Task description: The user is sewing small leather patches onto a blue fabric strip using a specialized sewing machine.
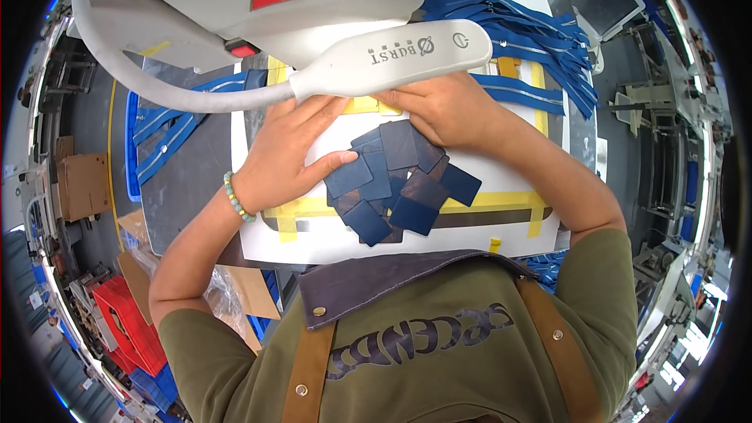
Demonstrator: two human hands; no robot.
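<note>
My left hand (291, 149) lies on the work surface with its fingers stretched forward and its thumb apart, so it is open. The fingertips reach the edge of the white lamp (392, 55), which partly covers them. Its thumb tip touches or hovers just over a loose pile of dark blue square patches (419, 214). My right hand (446, 110) is beyond the pile to the right, bent inward with fingers pointing left. The lamp covers much of its fingers, so whether they hold anything is hidden. Yellow tape (361, 106) shows between the hands.
A white sewing machine (188, 0) stands ahead, with the lamp's bendy neck (211, 100) curving across. Blue zipper strips (533, 39) heap at the far right; others (160, 153) lie left. A white board (501, 172) edged with yellow tape lies underneath. Cardboard (82, 186) and a red crate (133, 329) are left.
</note>
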